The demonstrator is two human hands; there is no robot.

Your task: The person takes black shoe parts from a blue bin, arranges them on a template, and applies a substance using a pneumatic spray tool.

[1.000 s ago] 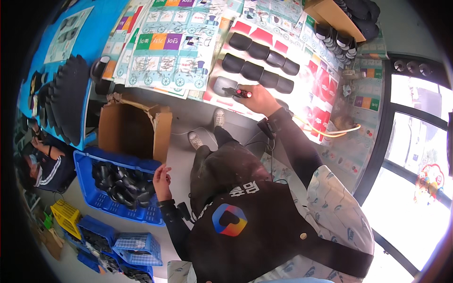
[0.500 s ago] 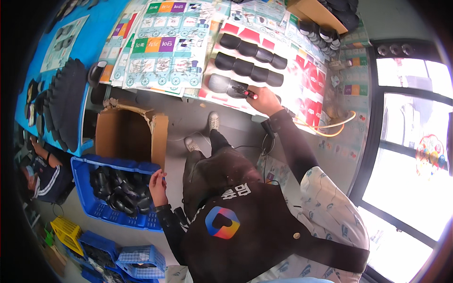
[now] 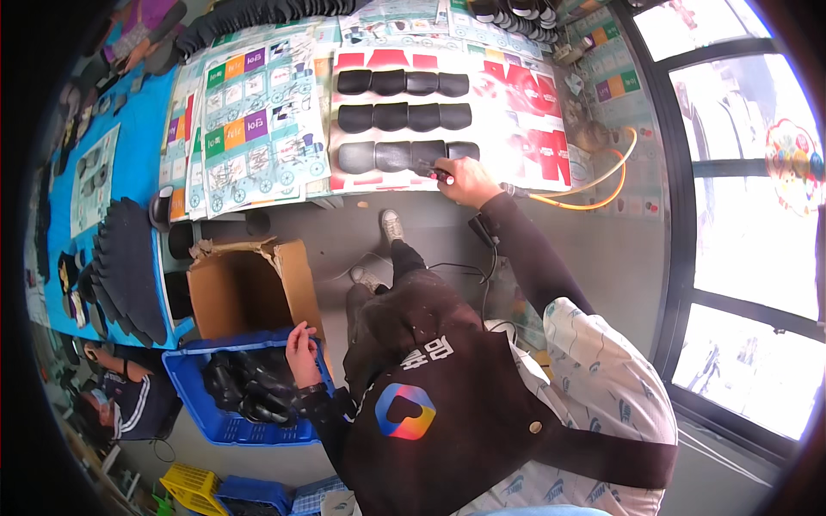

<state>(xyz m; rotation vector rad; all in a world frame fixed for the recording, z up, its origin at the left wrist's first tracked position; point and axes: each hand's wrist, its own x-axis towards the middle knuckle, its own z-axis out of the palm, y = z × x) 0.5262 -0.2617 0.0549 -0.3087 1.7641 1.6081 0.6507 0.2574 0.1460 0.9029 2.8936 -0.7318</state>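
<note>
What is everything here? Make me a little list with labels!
right hand: the right hand holds a small red-tipped tool against a black pad on the table
left hand: the left hand rests on the rim of the blue crate
in the crate: black parts
beside the crate: open cardboard box
on the table: three rows of black pads, printed sheets, orange hose

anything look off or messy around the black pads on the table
The black pads lie in neat rows. The cardboard box by the blue crate has a torn, ragged flap, and an orange hose loops loosely past the right hand.
</note>
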